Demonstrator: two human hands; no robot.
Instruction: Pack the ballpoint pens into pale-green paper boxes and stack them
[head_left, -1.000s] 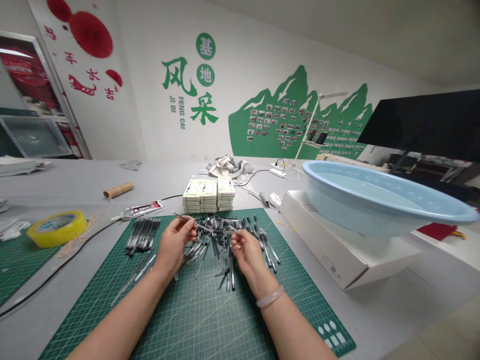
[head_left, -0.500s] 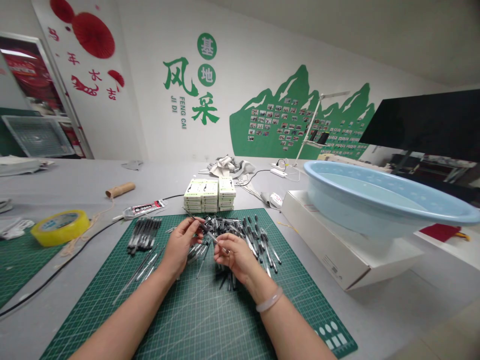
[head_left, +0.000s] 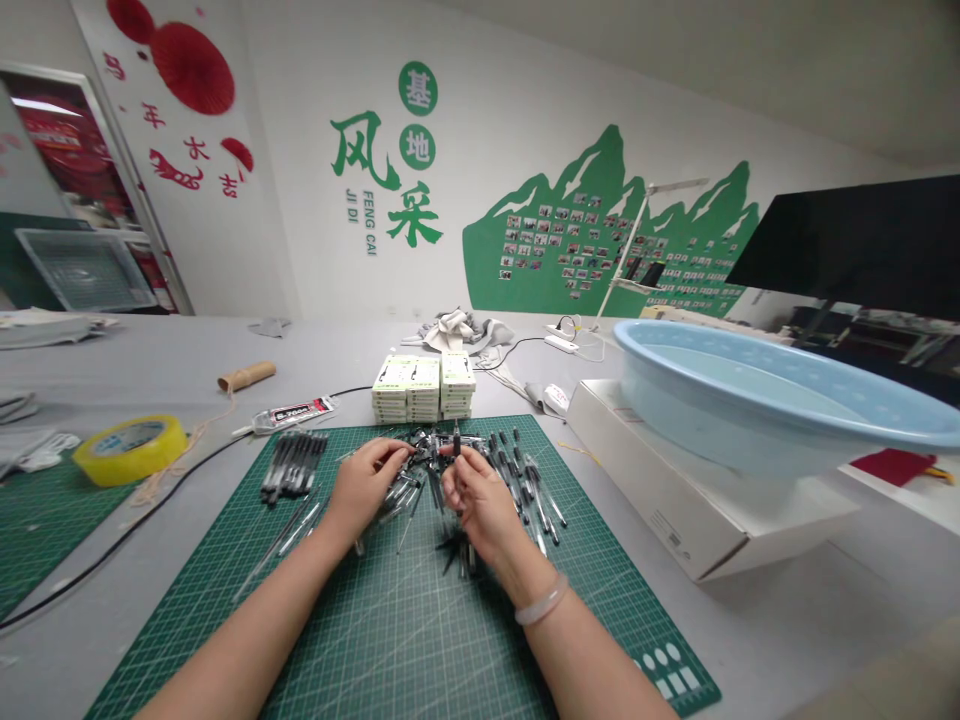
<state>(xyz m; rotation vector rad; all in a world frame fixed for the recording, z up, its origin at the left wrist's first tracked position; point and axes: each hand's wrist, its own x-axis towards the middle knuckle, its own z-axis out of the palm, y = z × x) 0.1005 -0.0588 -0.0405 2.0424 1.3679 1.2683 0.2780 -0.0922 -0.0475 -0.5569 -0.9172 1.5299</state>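
My right hand [head_left: 480, 500] pinches a pen [head_left: 457, 440] that points up and away from me, its dark grip section showing above the fingertips. My left hand [head_left: 369, 488] reaches over the left side of a pile of black and clear pen parts [head_left: 429, 462]. Its thumb and fingers come together there, and what lies between them is too small to make out. Loose pens [head_left: 525, 480] spread to the right of the pile. A neat row of black-capped pens [head_left: 294, 463] lies left of my left hand, with thin clear refills [head_left: 300, 528] below it.
Beneath everything lies a green cutting mat [head_left: 360, 640]. Small white-and-green boxes [head_left: 409, 385] are stacked behind the pile. A blue basin [head_left: 690, 410] stands on a white carton [head_left: 675, 500] at the right. Yellow tape [head_left: 131, 452] and a black cable [head_left: 150, 520] are at the left.
Both hands held one pen between them before. Now my left hand has let go of it and moved to the pile, while my right hand has turned the pen upward.
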